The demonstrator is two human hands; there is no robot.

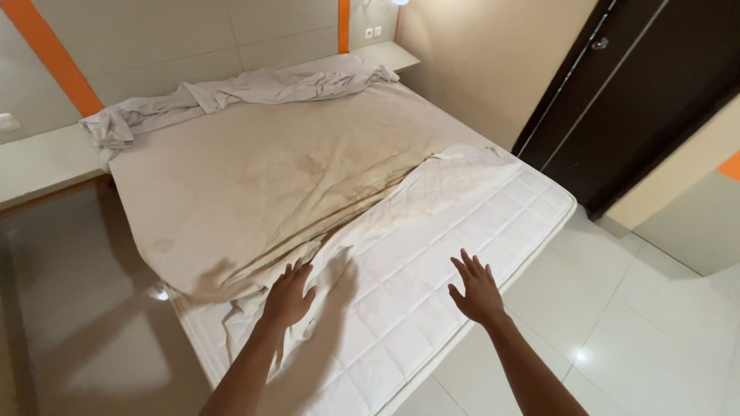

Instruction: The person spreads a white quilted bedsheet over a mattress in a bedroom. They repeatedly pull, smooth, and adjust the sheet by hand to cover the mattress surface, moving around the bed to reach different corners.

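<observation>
A white quilted mattress [462,223] lies bare along its near right side. A cream, stained sheet [254,177] covers the rest of it, its loose edge pulled back in folds. My left hand [289,294] rests spread on the rumpled edge of that sheet near the mattress's front corner. My right hand [476,289] hovers open with fingers apart over the bare quilted part, holding nothing. A crumpled white sheet [231,94] is bunched along the head of the bed.
A pale headboard ledge [46,158] runs behind the bed below a wall with orange stripes. A dark door [640,92] stands at the right. Glossy white floor tiles [632,323] lie to the right, dark shiny floor [77,293] to the left.
</observation>
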